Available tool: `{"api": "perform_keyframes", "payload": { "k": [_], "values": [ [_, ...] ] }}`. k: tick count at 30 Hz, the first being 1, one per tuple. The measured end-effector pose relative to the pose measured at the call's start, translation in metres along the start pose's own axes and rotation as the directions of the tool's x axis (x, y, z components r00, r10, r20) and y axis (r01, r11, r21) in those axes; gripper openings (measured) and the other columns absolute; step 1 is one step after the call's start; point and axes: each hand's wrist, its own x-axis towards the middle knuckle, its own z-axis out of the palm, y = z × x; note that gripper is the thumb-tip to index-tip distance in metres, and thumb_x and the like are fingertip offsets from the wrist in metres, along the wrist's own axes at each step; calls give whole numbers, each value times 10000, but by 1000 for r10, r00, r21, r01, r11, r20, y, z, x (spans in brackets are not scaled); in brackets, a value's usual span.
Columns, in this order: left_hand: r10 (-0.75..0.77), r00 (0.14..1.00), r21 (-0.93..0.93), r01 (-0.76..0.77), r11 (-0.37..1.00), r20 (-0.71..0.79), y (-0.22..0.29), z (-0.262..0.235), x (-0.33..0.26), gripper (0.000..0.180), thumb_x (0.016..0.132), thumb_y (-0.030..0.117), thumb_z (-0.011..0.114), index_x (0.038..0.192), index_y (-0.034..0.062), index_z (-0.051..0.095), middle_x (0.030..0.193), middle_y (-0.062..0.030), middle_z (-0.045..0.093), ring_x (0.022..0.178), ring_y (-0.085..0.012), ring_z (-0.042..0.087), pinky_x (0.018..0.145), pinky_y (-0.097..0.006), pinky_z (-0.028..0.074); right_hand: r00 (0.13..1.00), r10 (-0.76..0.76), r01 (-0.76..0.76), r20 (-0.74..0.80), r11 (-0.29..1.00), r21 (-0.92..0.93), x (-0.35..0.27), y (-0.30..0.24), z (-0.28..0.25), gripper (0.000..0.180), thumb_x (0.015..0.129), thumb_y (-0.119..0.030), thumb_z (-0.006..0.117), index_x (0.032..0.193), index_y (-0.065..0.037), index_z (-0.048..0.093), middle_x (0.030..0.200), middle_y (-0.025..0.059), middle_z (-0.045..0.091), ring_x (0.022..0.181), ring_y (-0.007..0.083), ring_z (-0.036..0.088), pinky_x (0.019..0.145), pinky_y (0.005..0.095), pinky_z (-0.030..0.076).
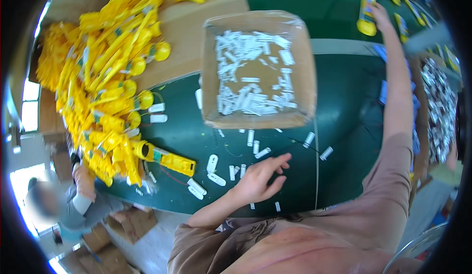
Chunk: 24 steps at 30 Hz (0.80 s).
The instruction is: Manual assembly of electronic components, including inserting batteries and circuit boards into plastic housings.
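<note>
My left hand [260, 178] hovers over the green table near its front edge, thumb and fingers apart, with nothing visible in it. Small white plastic pieces [263, 152] lie just beyond its fingertips. My right arm stretches to the far right, where my right hand [378, 16] grips a yellow plastic housing [366, 16] with a rounded end; the fingers are partly hidden. To the left of my left hand lie white oval covers [216, 178] and a yellow tube-shaped housing [174, 162] joined by a thin red wire to another white cover [195, 189].
An open cardboard box [209, 77] of white pieces stands mid-table. Yellow housings [105, 102] are heaped along the left side. At right are blue pieces [383, 92] and a box of shiny metal parts [437, 107]. Another person [83, 207] sits at the lower left.
</note>
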Motion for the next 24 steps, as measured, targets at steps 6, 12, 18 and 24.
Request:
{"api": "perform_keyframes", "payload": {
  "k": [6,12,18,24],
  "values": [
    [57,996,20,-55,998,-64,5,-5,0,513,764,-8,596,1252,-5,437,879,-119,589,733,-253,601,662,-336,517,989,24,61,148,839,-541,59,22,-19,542,888,-493,493,989,30,594,843,101,617,790,171,578,724,295,450],
    [86,981,120,-65,991,-172,30,-40,-10,503,738,-43,593,1224,-13,467,1024,-146,576,835,-241,591,751,-336,487,735,-677,281,15,284,-917,9,-17,-73,505,905,-429,432,1198,-30,535,1091,202,601,1053,317,573,884,354,425],
    [89,959,327,4,945,-268,40,-65,-33,491,751,-78,542,1231,-13,460,1078,-164,555,871,-241,577,804,-325,458,726,-604,639,328,416,-647,-260,-137,70,291,925,-211,503,1186,-93,554,1013,80,617,894,173,600,782,277,462],
    [135,990,498,-132,857,30,43,-54,-40,498,762,-23,590,1242,-5,457,1116,-186,534,926,-282,570,829,-356,461,764,-639,395,92,350,-849,-418,-97,-39,264,879,-254,543,1084,-97,597,1009,107,605,952,296,576,808,358,458]
  ]
}}
